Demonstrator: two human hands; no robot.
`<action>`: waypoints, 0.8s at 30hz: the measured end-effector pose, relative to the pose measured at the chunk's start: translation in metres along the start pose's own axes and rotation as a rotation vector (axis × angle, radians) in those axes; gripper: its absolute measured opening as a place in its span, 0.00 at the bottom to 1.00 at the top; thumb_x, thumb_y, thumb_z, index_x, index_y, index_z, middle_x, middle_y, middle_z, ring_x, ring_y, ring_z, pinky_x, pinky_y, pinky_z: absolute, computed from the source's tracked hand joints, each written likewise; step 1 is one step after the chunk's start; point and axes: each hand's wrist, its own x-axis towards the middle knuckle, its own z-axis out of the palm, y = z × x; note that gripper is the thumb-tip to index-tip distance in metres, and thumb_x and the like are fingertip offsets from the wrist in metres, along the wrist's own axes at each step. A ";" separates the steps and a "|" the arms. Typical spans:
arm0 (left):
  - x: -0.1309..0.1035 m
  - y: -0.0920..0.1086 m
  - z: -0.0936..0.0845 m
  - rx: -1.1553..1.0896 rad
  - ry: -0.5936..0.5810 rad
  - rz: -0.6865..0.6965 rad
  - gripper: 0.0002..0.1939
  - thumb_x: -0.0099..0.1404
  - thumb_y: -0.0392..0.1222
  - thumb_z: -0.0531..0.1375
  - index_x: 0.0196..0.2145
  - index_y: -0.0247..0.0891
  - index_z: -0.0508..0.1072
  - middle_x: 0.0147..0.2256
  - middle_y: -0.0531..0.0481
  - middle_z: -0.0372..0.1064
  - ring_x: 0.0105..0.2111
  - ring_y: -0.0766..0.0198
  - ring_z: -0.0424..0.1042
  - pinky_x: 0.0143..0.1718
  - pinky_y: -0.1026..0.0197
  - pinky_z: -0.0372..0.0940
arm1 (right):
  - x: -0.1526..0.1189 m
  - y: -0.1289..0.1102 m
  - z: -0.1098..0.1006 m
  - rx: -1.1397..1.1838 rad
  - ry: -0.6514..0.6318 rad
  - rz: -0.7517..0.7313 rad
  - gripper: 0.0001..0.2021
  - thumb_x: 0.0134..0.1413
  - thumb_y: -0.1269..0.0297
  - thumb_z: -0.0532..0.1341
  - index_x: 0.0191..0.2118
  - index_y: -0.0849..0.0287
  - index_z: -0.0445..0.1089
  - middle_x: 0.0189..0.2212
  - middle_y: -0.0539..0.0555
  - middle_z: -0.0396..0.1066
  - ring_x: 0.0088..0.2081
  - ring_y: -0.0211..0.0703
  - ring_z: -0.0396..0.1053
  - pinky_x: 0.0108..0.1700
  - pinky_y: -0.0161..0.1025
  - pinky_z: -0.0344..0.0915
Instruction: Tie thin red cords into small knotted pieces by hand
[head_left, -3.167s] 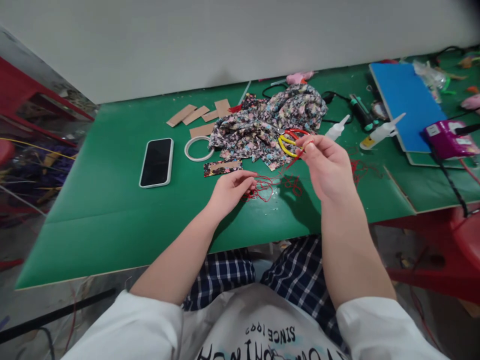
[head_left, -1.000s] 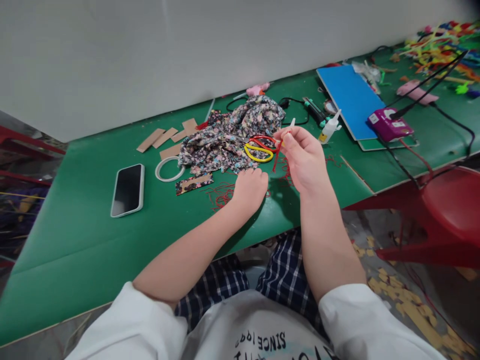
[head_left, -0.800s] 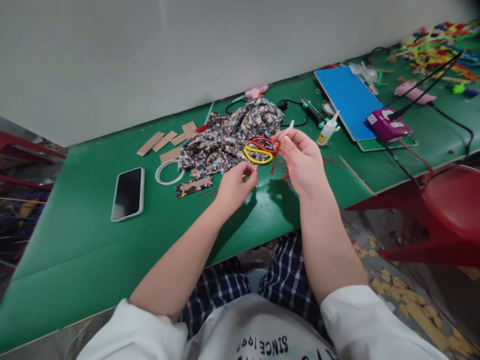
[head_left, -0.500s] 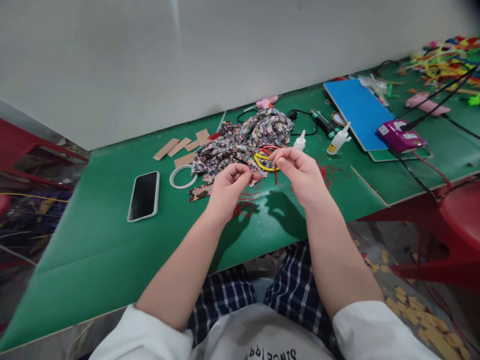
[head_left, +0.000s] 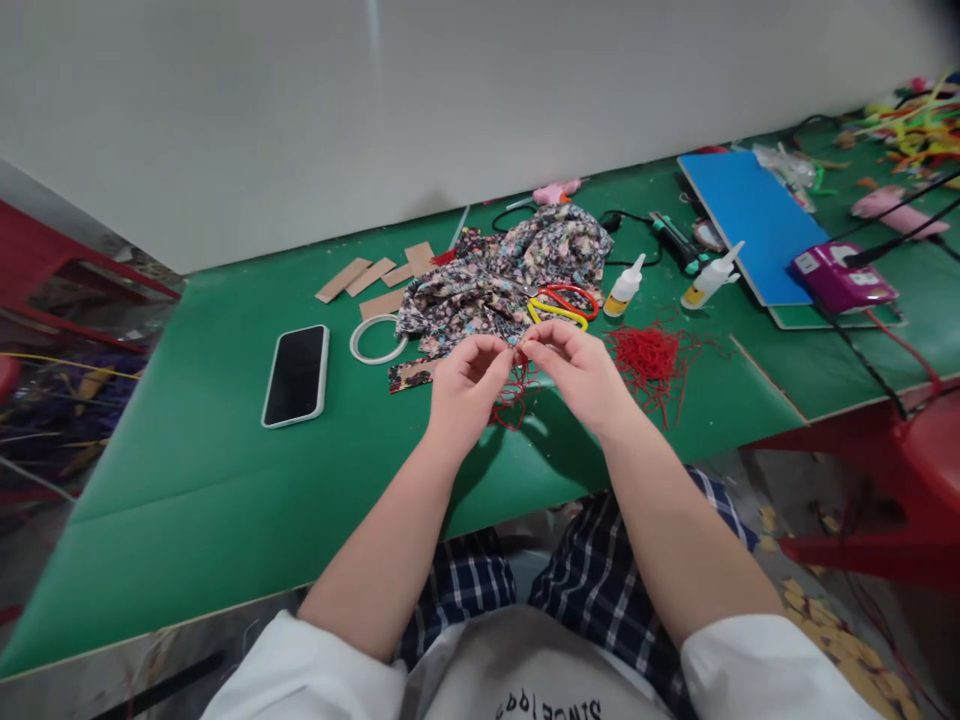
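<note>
Red thread (head_left: 511, 408) hangs in loose loops beneath my fingertips. My left hand (head_left: 471, 385) is closed in a pinch on it, thumb against forefinger. Almost touching that, my right hand (head_left: 571, 372) also pinches the thread, with a bit of red showing at its fingertips. Just beyond my hands lie scissors (head_left: 564, 305) with red and yellow handles, resting against a crumpled floral cloth (head_left: 487, 280). To the right of my right hand is a pile of cut red threads (head_left: 651, 360).
Left stand a phone (head_left: 295, 376), a tape roll (head_left: 377, 340) and cardboard strips (head_left: 381, 304). Two glue bottles (head_left: 624, 290) stand behind the thread pile. Farther right are a utility knife (head_left: 673, 243), a blue board (head_left: 742, 220), a purple power box (head_left: 844, 275) and a pink glue gun (head_left: 896, 212).
My hands have come together from a gap apart, the right one moving left. The thread pile and scissors show more fully now. The view has shifted slightly.
</note>
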 end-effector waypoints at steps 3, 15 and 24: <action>0.000 -0.002 0.000 -0.075 -0.013 0.018 0.05 0.58 0.41 0.61 0.28 0.37 0.70 0.26 0.55 0.69 0.28 0.71 0.69 0.34 0.66 0.64 | -0.001 0.000 0.000 0.071 0.008 0.018 0.04 0.52 0.64 0.62 0.30 0.57 0.68 0.27 0.46 0.70 0.31 0.33 0.68 0.37 0.34 0.67; -0.001 -0.011 -0.001 0.069 0.086 0.147 0.04 0.59 0.40 0.61 0.31 0.37 0.72 0.29 0.54 0.72 0.29 0.72 0.71 0.34 0.69 0.65 | -0.007 -0.001 0.000 -0.185 0.066 -0.194 0.03 0.52 0.64 0.62 0.32 0.56 0.71 0.35 0.51 0.74 0.40 0.40 0.71 0.47 0.44 0.68; -0.005 -0.012 0.004 0.049 0.127 0.113 0.03 0.58 0.38 0.62 0.30 0.37 0.72 0.27 0.55 0.72 0.27 0.73 0.70 0.31 0.70 0.65 | -0.008 -0.006 0.001 -0.485 0.121 -0.416 0.02 0.52 0.69 0.61 0.30 0.58 0.71 0.30 0.52 0.73 0.37 0.40 0.70 0.44 0.42 0.68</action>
